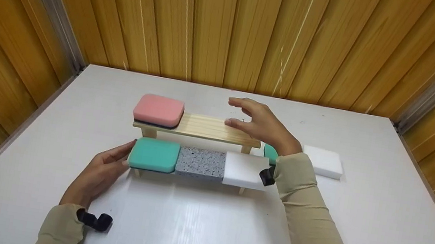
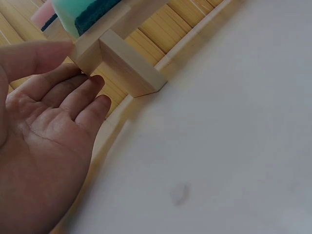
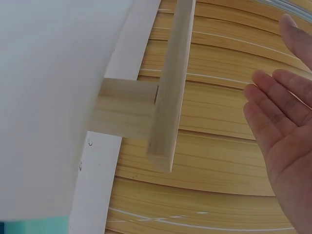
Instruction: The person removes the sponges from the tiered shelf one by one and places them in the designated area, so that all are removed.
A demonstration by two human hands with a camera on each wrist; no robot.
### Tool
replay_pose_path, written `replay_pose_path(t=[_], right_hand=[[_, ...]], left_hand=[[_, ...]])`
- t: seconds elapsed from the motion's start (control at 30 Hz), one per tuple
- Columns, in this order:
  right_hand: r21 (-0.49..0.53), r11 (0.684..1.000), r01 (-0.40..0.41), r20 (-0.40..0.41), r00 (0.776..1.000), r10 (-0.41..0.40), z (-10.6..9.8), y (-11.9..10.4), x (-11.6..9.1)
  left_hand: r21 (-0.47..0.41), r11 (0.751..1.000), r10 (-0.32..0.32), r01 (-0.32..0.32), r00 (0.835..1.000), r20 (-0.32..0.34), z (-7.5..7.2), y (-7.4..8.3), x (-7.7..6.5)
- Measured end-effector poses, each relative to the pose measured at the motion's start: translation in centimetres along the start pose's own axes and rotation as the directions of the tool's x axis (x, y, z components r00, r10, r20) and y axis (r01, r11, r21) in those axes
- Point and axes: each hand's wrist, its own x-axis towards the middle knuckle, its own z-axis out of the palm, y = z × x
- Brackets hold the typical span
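Note:
My left hand (image 1: 98,173) holds the left end of the front wooden stand (image 2: 134,66), thumb and fingers on either side of its corner. Along that stand lie a teal sponge (image 1: 154,153) with a dark underside, a speckled grey block (image 1: 201,162) and a white block (image 1: 245,169), side by side. Behind it is a second wooden stand (image 1: 203,126), bearing a pink sponge (image 1: 159,109) at its left end. Over this rear stand's right part hovers my right hand (image 1: 263,122), thumb and fingers spread apart, holding nothing.
Right of the stands, another white block (image 1: 322,161) lies on the white table (image 1: 178,229). Near it, a green piece (image 1: 269,153) is partly hidden by my right wrist. Wood-patterned panels (image 1: 215,25) rise behind the table and along both sides.

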Motion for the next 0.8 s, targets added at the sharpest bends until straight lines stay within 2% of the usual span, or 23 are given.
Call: replay_pose_path(t=[0.33,0.53,0.8], right_hand=[[-0.016,0.999,0.029,0.008,1.0,-0.029,1.3,-0.7,1.3],[-0.016,1.0,0.023,0.011,1.0,-0.022,2.1,-1.1,2.1],[-0.025,1.0,0.007,0.036,0.999,-0.006,2.9,-2.0,3.0]], left_hand=[[0.034,0.999,0.0,0.0,1.0,-0.009,-0.1,-0.2,-0.1],[0.007,1.0,-0.009,0.009,1.0,-0.017,-0.1,-0.1,-0.1],[0.04,0.999,-0.02,0.021,0.999,-0.034,-0.1,0.0,0.1]])
